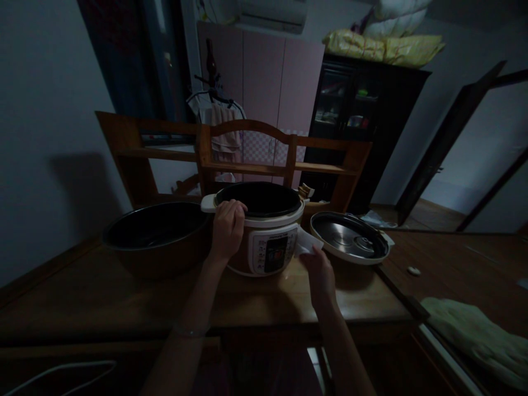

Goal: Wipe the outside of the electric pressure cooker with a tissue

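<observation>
An electric pressure cooker (270, 220) stands upright on the wooden desk with its top uncovered and its button panel facing me. My left hand (228, 230) is closed over the cooker's near left rim, close to its side handle. Pinched in my right hand (320, 275) is a white wipe (308, 242), which lies against the cooker's right side, beside the panel. Whether it is paper or cloth, I cannot tell. To the right, the cooker's round lid (344, 236) rests with its metal inside up. A wide dark pot (159, 247) sits left of the cooker.
The wooden desk (256, 305) has a raised shelf (247, 129) along its back. A wooden floor (454, 258) lies to the right, with a pale green cloth item (474, 330) near the desk's side. Pink wardrobe doors (262, 71) and a dark cabinet (396, 110) stand behind.
</observation>
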{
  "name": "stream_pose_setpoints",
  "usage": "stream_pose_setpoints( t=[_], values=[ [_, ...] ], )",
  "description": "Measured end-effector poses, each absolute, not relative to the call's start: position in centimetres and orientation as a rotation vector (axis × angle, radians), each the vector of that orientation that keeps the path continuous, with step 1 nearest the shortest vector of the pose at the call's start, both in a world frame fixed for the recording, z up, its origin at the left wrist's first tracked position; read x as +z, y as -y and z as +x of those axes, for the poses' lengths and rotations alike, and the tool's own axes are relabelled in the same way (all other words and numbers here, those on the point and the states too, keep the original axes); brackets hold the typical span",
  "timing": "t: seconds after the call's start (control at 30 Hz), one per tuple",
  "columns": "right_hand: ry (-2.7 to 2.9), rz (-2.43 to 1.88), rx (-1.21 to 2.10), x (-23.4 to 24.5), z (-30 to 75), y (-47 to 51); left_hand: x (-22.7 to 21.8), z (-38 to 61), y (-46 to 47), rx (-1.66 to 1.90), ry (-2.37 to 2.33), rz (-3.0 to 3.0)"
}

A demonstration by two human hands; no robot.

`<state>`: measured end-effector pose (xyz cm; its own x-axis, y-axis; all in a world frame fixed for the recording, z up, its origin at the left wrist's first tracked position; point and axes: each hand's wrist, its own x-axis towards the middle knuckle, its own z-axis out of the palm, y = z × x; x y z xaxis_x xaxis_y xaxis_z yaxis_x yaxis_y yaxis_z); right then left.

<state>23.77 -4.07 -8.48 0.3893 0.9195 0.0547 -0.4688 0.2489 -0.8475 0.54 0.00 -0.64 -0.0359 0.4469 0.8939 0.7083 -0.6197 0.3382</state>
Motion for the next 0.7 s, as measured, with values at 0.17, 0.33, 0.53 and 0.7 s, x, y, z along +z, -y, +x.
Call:
stream_pose_setpoints(
  t=[0.17,0.33,0.53,0.7],
  values=[
    [0.641,-0.852,1.006,-8.0,23.5,3.7,-0.7,0.6,-0.1,-1.717,1.223,-2.001],
    [0.683,-0.909,0.96,-8.9,23.8,4.1,-0.7,0.6,-0.1,-1.701,1.225,-2.023],
    [0.802,-0.969,0.922,-9.6,24.1,5.0,-0.6,0.6,0.0,-1.715,1.23,-2.007],
    [1.009,-1.14,0.782,-10.6,23.7,6.5,-0.7,0.6,0.0,-1.71,1.242,-2.009]
  ],
)
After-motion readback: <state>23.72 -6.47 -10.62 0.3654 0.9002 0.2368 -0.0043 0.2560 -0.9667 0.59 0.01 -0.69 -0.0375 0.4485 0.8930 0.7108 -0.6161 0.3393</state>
